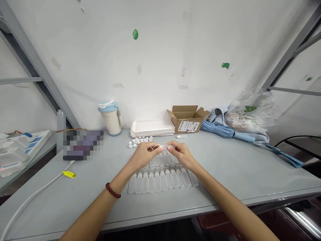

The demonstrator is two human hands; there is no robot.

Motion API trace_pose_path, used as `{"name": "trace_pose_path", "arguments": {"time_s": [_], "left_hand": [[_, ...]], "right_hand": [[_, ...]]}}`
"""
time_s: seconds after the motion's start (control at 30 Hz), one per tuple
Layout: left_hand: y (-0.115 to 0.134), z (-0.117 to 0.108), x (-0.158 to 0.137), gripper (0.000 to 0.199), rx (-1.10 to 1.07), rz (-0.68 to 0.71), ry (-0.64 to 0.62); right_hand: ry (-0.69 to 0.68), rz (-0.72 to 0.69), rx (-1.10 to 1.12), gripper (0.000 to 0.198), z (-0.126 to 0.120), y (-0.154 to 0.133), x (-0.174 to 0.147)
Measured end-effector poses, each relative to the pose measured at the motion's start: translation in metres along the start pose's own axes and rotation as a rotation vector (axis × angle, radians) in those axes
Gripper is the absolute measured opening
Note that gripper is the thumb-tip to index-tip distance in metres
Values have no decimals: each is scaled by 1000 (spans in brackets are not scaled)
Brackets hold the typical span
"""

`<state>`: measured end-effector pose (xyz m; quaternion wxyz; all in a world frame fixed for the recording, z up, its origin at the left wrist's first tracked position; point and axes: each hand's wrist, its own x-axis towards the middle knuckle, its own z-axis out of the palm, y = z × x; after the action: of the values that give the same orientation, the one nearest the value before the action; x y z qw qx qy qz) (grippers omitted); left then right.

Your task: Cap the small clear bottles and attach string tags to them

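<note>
Logged from my remote post: left hand [144, 154] and right hand [184, 155], fingertips pinching a small translucent piece; nearer, translucent bottles [151, 183], one row; far left of the hands, white caps [134, 144]; far side, left to right: cup [110, 121], stacked white trays [152, 127], open carton [188, 123], blue umbrella [220, 129].

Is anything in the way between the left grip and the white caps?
Nothing visible: the white caps lie just beyond the left grip, toward its left. That grip is occupied, though, holding a small clear piece with the right grip.

Bottles [151, 183] crowd the table [233, 167] centrally, leaving room rightward.
</note>
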<state>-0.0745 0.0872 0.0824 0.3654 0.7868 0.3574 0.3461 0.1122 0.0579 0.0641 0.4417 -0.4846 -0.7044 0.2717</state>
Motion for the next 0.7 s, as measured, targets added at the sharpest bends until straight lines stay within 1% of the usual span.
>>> {"name": "trace_pose_path", "arguments": {"time_s": [0.07, 0.13, 0.23, 0.27, 0.33, 0.43, 0.5, 0.6, 0.7], "left_hand": [[-6, -5, 3, 28, 26, -31, 47], [-15, -15, 8, 27, 102, -75, 141], [-36, -34, 14, 26, 317, -109, 275], [-43, -41, 15, 26, 401, -116, 291], [-57, -52, 16, 26, 521, -136, 280], [-70, -58, 16, 25, 540, -161, 266], [-71, -54, 16, 24, 490, -154, 244], [-68, -39, 17, 24, 409, -89, 171], [-64, -24, 17, 25, 418, -12, 96]], "right_hand": [[45, 15, -9, 36, -5, 5, 3], [134, 26, -31, 36, -14, 14, 8], [263, 39, -133, 37, -30, 29, 14], [285, 51, -189, 37, -36, 34, 16], [301, 72, -294, 37, -44, 45, 19], [282, 100, -404, 36, -51, 58, 22], [261, 124, -449, 34, -53, 66, 23], [246, 144, -481, 31, -54, 76, 24], [236, 149, -497, 28, -54, 83, 24]]}}
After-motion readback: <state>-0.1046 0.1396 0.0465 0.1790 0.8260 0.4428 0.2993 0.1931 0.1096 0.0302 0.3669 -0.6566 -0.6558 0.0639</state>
